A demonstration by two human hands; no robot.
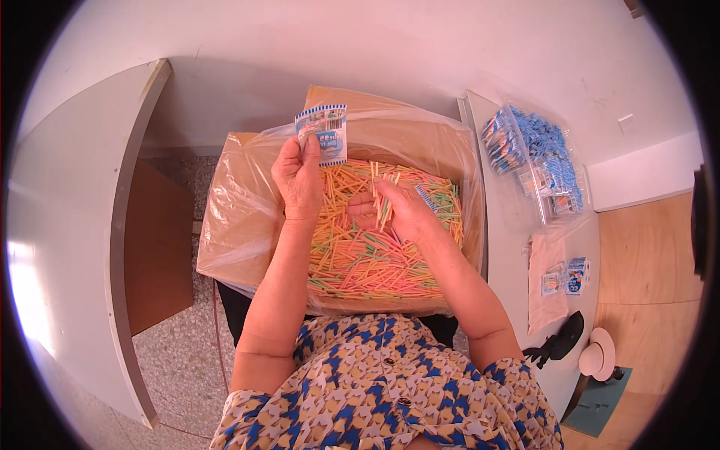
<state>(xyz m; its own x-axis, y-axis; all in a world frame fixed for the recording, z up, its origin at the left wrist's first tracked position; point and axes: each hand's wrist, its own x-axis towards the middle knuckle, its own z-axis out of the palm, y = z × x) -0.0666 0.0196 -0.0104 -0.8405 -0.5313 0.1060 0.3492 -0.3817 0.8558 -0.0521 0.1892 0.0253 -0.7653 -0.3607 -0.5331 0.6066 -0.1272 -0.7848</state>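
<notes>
My left hand (300,180) is closed on a small clear packet (332,139) with blue-and-white striped ends, pinched between thumb and fingers above the far left of the box. Lower and to the right, my right hand (401,210) has its thumb pressed on several thin pastel sticks (383,204). Beneath both hands a large cardboard box (244,202), lined with clear plastic, is filled with loose pink, yellow, orange and green sticks (360,262). A second striped packet (425,197) shows partly behind my right hand; whether that hand touches it I cannot tell.
On the grey table at right stands a clear plastic bin (536,169) full of blue-striped packets. Nearer lie a pink cloth (546,307), loose packets (577,275) and a black object (562,337). A grey panel (67,225) rises at left; a wall stands behind the box.
</notes>
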